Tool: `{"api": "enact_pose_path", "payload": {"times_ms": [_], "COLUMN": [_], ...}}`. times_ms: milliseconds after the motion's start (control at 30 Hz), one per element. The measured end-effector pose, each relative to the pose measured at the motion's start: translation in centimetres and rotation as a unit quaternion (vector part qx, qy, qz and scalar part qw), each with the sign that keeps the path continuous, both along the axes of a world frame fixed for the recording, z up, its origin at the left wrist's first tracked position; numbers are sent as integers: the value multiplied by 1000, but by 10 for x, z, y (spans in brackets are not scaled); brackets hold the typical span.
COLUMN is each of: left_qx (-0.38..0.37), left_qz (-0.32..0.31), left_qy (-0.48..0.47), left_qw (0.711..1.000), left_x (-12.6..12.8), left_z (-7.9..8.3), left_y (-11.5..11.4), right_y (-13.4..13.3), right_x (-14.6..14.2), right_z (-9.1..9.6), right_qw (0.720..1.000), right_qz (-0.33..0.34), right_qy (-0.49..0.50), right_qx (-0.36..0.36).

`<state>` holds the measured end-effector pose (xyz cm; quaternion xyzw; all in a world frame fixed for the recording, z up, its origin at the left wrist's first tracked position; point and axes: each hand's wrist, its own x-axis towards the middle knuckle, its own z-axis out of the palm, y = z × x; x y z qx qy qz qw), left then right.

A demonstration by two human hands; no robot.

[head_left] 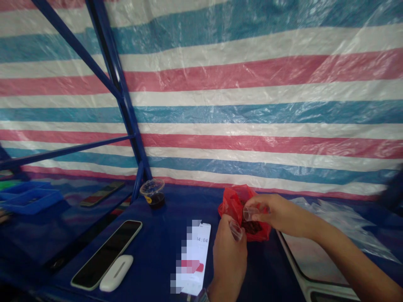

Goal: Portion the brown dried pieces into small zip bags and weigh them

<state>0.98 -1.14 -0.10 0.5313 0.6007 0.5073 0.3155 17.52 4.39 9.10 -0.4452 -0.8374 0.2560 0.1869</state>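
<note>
My left hand (229, 253) rises from the bottom edge and pinches a small clear plastic cup (236, 230) between thumb and fingers. My right hand (273, 213) comes in from the right and pinches a second small clear cup (247, 213) just above it. Both hands hover at a red plastic bag (234, 201) holding something dark, which lies on the blue table (163, 247).
A lidded clear cup of dark sauce (153, 192) stands by the blue frame post (126, 105). A lit phone (192, 259), a dark phone (107, 253) and a white oval device (116, 272) lie at front. Blue trays (30, 198) sit left; clear bags (340, 222) and a tray (315, 264) right.
</note>
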Motion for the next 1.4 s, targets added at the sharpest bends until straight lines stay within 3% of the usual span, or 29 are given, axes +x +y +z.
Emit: {"api": "enact_pose_path", "payload": {"times_ms": [200,333,700,1100,1400], "left_qx": [-16,-19,-5,-3,0], "left_qz": [28,51,22,46,54], "left_qy": [25,-24,-89,-123,-124], "left_qw": [999,998,996,991,991], "left_x": [6,8,8,10,5], "left_z": [-9,-12,-4,-8,-13], "left_y": [-2,3,11,14,20], "right_y": [7,7,16,14,18], "right_x": [-9,-16,-28,-26,-25], "right_z": [-28,-30,-39,-38,-44], "right_qw": [979,965,970,977,973], "right_qz": [-18,-26,-20,-10,-78], "right_qy": [-173,-226,-215,-192,-188], "right_qx": [109,134,114,96,108]}}
